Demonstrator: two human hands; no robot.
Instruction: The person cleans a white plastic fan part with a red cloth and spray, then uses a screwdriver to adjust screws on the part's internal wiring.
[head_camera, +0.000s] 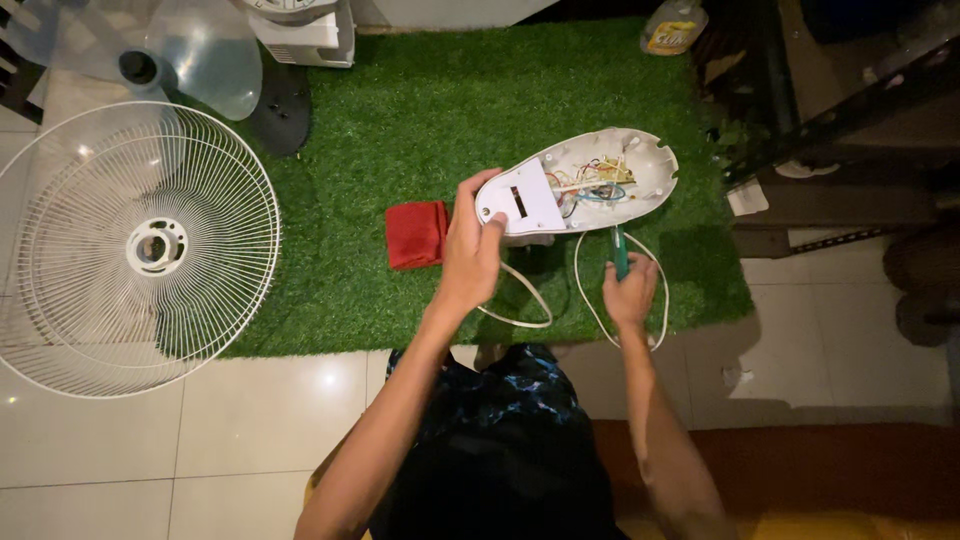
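White wire fan guard (140, 250) lies flat on the tiles, well clear. Beside the red cloth (417, 234), my left hand (472, 250) has its fingers closed on the open fan base (580, 182), tilting its wiring toward me. My right hand (630, 288) grips a green screwdriver (620, 250) below it; grass mat (400, 120) leaves room around.

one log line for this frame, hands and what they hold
left hand: holds open white fan housing, wires exposed | right hand: holds green-handled screwdriver | surface: green turf mat | nearby: red cloth, fan grille
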